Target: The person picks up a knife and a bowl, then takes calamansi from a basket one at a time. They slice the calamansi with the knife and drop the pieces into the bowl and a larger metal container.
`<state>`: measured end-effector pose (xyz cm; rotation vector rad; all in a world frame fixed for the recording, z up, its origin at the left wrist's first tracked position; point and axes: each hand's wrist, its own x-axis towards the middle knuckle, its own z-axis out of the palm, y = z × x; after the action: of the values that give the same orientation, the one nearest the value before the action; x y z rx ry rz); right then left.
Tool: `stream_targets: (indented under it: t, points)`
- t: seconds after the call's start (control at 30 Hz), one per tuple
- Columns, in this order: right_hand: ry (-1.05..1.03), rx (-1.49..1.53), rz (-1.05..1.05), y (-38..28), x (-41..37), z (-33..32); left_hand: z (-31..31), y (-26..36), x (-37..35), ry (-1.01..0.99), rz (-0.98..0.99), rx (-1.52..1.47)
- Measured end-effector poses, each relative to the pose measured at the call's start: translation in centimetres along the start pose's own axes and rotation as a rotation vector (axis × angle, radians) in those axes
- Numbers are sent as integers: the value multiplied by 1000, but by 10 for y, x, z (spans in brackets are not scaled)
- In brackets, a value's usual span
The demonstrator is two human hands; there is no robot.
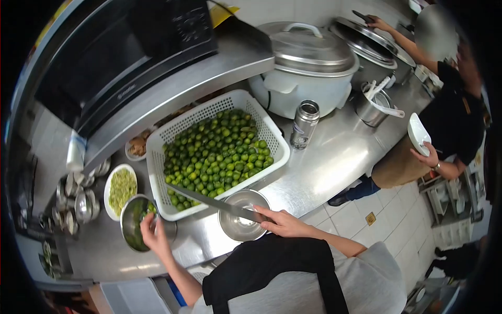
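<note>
My right hand (286,224) is closed around the handle of a long knife (209,201). Its blade points left, across an empty steel bowl (244,230) and over the near rim of a white perforated basket (280,157). Many small green limes (214,157) fill the basket. My left hand (152,234) is at the right rim of another steel bowl (125,227), which holds green pieces. Its fingers are bent and slightly apart, and a bit of green (150,208) shows just beyond the fingertips. I see nothing clearly gripped in them.
An oval dish of shredded green food (123,191) lies left of the basket. Behind stand a steel flask (305,125), a large lidded cooker (314,68) and a pot with utensils (372,110). At right a person (449,115) holds a white bowl (418,133) and lifts a lid.
</note>
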<state>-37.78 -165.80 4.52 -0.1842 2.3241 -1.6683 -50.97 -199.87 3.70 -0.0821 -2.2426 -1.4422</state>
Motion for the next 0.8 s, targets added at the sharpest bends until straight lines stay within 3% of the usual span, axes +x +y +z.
stream_targets:
  t: [0.17,0.33,0.37,0.53,0.63,0.73,0.8]
  points:
    - [66,34,50,-2,-14,0,82,79,23,-336,212,-73]
    - [155,85,68,-10,-28,3,161,101,40,-964,600,126]
    - [150,80,91,-7,-33,3,178,103,40,-1087,581,128]
    - [246,11,27,-3,-47,3,252,81,44,-1183,792,218]
    - [329,0,-37,3,-53,5,269,79,49,-1136,755,418]
    - [337,-1,1,3,-61,2,264,72,56,-1087,700,643]
    - [260,63,177,-2,-65,-4,259,66,60,-1108,722,694]
